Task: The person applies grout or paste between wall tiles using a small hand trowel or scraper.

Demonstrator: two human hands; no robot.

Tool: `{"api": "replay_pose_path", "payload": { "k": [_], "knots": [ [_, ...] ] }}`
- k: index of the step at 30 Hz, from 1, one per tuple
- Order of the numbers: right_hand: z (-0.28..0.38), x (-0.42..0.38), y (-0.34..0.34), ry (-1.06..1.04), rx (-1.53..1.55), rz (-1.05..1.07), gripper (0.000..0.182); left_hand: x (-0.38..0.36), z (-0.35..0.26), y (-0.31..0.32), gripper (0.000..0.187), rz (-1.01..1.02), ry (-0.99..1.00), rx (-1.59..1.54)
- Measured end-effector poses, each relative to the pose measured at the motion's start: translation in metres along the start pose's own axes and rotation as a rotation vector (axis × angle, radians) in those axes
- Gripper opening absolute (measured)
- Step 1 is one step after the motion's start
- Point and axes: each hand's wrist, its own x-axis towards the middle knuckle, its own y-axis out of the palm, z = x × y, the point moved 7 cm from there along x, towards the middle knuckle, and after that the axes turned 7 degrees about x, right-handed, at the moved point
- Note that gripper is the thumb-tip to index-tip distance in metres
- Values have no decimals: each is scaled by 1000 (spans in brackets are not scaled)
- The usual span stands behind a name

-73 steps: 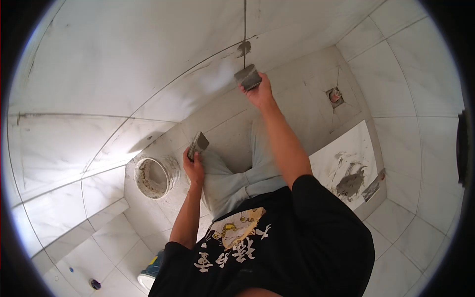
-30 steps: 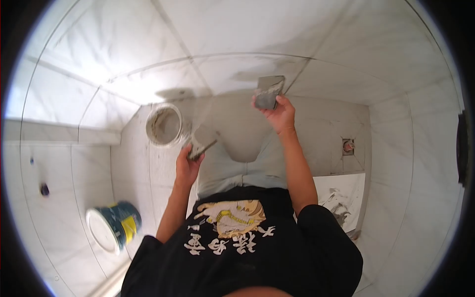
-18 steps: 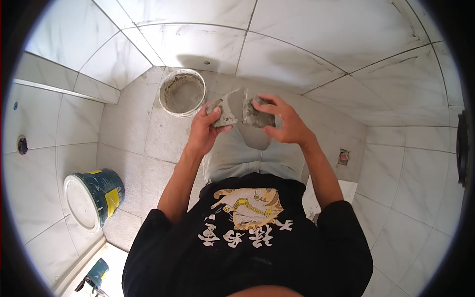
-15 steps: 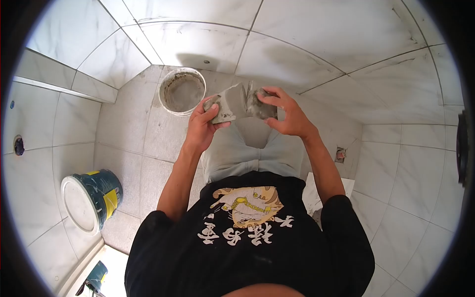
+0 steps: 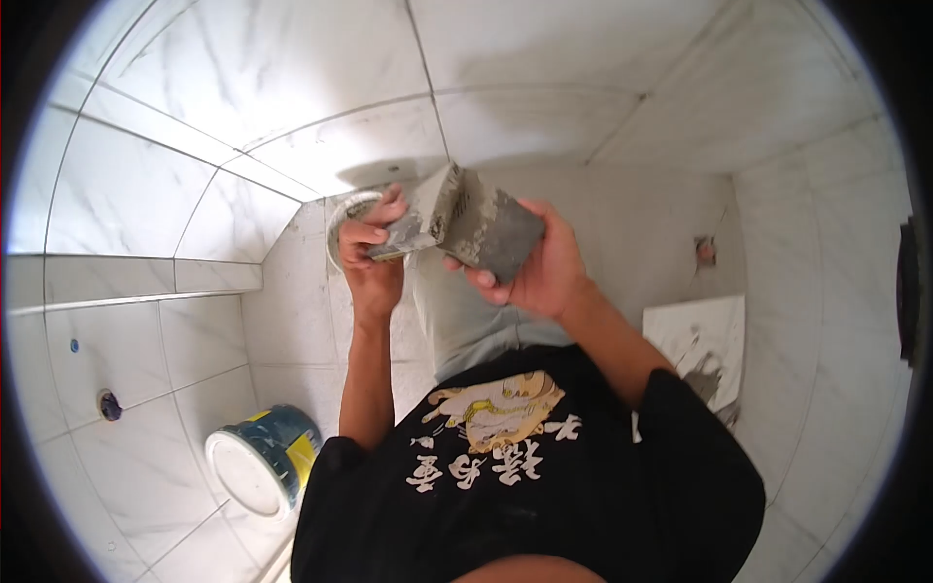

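Observation:
My left hand point(image 5: 371, 251) is closed on a grey, mortar-smeared block point(image 5: 418, 222), which it holds tilted with an edge turned toward the other piece. In my right hand point(image 5: 546, 264) is a flat grey slab point(image 5: 501, 233), spotted with pale mortar along its left side, with my fingers gripping it from below and the right. The two pieces meet or overlap in the middle, above my legs. Behind my left hand shows the white rim of a bucket point(image 5: 337, 233), mostly hidden.
A teal tub with a white lid point(image 5: 248, 473) lies at the lower left. To the right, a white tile piece point(image 5: 714, 325) with mortar on it rests on the floor. Marbled tile walls point(image 5: 525, 58) surround me, and a small hole point(image 5: 705, 251) shows at the right.
My right hand has turned its piece so its flat grey face shows, and my left hand has tilted its block upright. The view has swung, and the bucket is now mostly covered.

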Motion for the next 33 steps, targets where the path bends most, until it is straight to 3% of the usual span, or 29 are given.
{"api": "replay_pose_path", "payload": {
  "k": [5,10,12,14,16,20,25,28,29,31,33],
  "knots": [
    [0,-32,-23,96,-35,31,67,-18,-17,13,24,85,12,219],
    [16,-50,-54,106,-26,101,68,-48,4,4,27,-3,-44,289],
    [32,-51,-77,51,29,206,75,-74,31,-19,29,-120,-316,437],
    [48,-43,-94,-13,-11,197,74,-114,54,-47,28,-223,-387,337],
    [62,-27,-118,-87,-53,182,73,-155,74,-77,29,-538,-608,74],
    [81,39,-208,-160,-57,-14,60,-192,93,-131,35,-768,-725,-24],
    [93,131,-311,-357,0,-291,44,-215,93,-227,38,-985,-763,212],
    [96,173,-358,-482,-50,-407,41,-202,85,-253,32,-806,-895,392],
    [98,184,-370,-540,-70,-475,44,-202,86,-266,32,-807,-904,388],
    [99,202,-390,-595,-79,-556,48,-197,91,-278,28,-622,-974,406],
    [105,217,-403,-662,-136,-592,56,-195,93,-290,26,-604,-982,424]
  ]
}}
